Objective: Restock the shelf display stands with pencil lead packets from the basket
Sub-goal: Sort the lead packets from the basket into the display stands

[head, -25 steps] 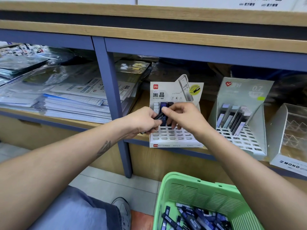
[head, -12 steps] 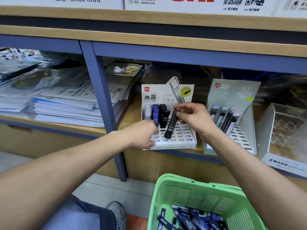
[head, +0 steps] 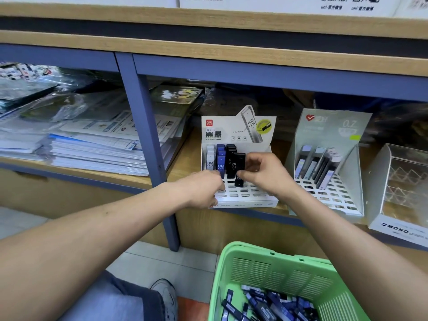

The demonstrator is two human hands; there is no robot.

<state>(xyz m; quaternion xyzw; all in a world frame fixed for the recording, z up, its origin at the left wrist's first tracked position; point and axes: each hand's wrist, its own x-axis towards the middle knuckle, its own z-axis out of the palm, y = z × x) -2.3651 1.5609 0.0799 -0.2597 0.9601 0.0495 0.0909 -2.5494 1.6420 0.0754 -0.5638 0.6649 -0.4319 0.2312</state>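
Observation:
A white display stand (head: 245, 197) sits on the shelf with rows of white, blue and black lead packets at its back. My right hand (head: 264, 174) pinches a black lead packet (head: 240, 168), held upright with its lower end down at the stand's grid, beside the black row. My left hand (head: 202, 189) rests at the stand's front left corner with its fingers curled; what it holds is hidden. Below, a green basket (head: 278, 268) holds several dark lead packets (head: 266, 305).
A grey 0.7 stand (head: 333, 126) with several packets stands to the right, then a clear MONO stand (head: 398, 193). Stacks of paper (head: 92, 147) fill the left bay behind a blue shelf post (head: 148, 147). My shoe (head: 165, 295) is on the floor.
My right hand took a black packet from between both hands, turned it upright and lowered it to the stand's grid. My left hand dropped to the stand's front left corner.

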